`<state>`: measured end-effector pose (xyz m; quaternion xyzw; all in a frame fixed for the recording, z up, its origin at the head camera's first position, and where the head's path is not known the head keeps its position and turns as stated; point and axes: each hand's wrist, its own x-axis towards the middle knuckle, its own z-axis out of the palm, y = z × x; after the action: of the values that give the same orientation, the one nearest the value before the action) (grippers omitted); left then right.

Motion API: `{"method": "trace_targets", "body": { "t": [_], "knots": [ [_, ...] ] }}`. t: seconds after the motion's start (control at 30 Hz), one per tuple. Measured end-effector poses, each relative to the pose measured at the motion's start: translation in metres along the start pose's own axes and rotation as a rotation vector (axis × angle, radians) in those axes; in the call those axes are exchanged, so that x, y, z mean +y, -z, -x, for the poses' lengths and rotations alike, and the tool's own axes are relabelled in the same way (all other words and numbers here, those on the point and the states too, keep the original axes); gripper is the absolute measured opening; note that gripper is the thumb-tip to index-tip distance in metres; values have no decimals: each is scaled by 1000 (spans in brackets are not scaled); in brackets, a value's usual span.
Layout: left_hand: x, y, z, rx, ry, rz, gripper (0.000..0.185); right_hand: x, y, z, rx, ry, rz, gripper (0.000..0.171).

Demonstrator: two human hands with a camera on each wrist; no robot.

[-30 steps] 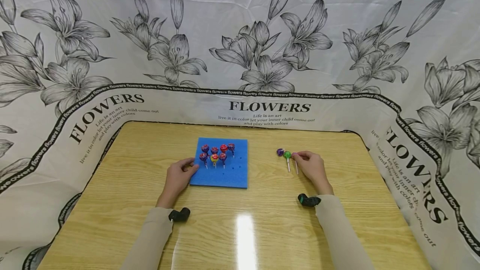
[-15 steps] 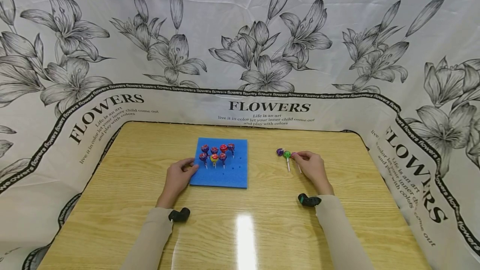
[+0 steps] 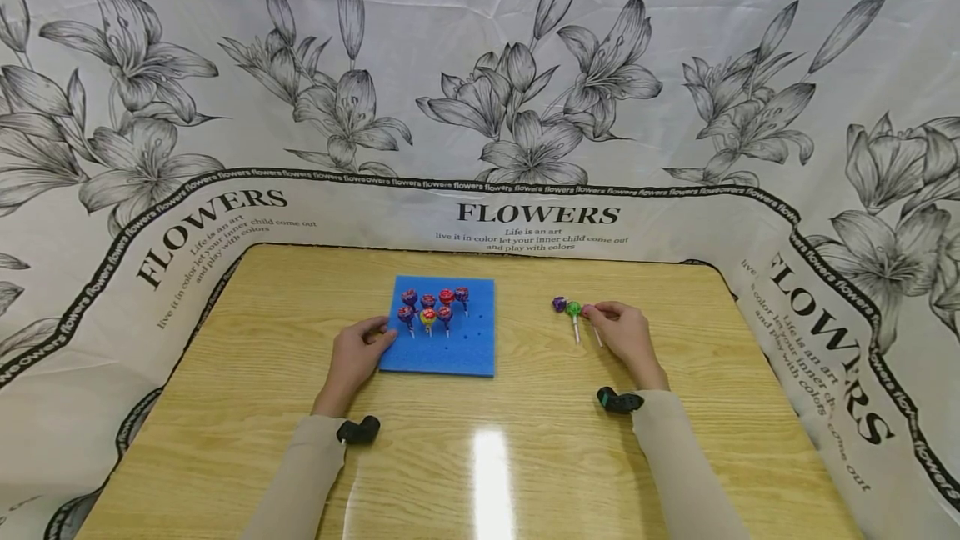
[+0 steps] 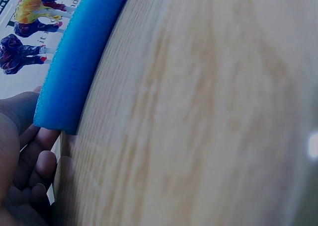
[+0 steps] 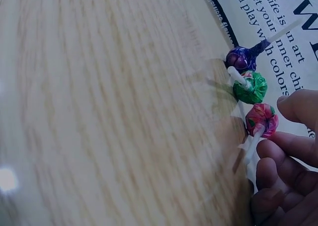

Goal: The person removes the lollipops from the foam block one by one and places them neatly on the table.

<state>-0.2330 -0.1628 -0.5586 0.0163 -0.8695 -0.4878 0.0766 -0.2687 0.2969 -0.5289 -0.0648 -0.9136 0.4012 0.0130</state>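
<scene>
A blue foam block (image 3: 450,348) lies on the wooden table (image 3: 480,440) with several wrapped lollipops (image 3: 435,308) standing in its far half. My left hand (image 3: 378,332) grips the block's left edge, thumb on top and curled fingers (image 4: 37,156) against the side of the foam (image 4: 79,62). To the right, a purple lollipop (image 3: 558,304) and a green lollipop (image 3: 573,309) lie flat on the wood. My right hand (image 3: 603,319) pinches a pink lollipop (image 5: 262,119) beside them. Its stick (image 5: 252,144) runs against my fingertips (image 5: 276,151), with the thumb close to its head.
A white cloth printed with grey lilies and the word FLOWERS (image 3: 538,213) walls the table on three sides. Bare wood stretches between the foam block and the loose lollipops. Several open holes (image 3: 468,338) show in the near half of the foam. A bright glare (image 3: 487,465) sits near me.
My right hand has closed slightly over the pink lollipop and its stick has shifted a little rightward. The left hand and the foam block have not moved.
</scene>
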Motion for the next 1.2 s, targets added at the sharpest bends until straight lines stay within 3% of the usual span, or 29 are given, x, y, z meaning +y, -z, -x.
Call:
{"method": "trace_targets", "body": {
  "t": [0.3, 0.67, 1.2],
  "knots": [
    [0, 0, 1, 5, -5, 2, 36, -7, 4, -1, 15, 3, 8, 51],
    [0, 0, 1, 2, 0, -17, 37, -25, 8, -7, 38, 82, 17, 50],
    [1, 0, 2, 3, 10, -6, 37, -48, 1, -8, 25, 140, -50, 41]
  ]
}}
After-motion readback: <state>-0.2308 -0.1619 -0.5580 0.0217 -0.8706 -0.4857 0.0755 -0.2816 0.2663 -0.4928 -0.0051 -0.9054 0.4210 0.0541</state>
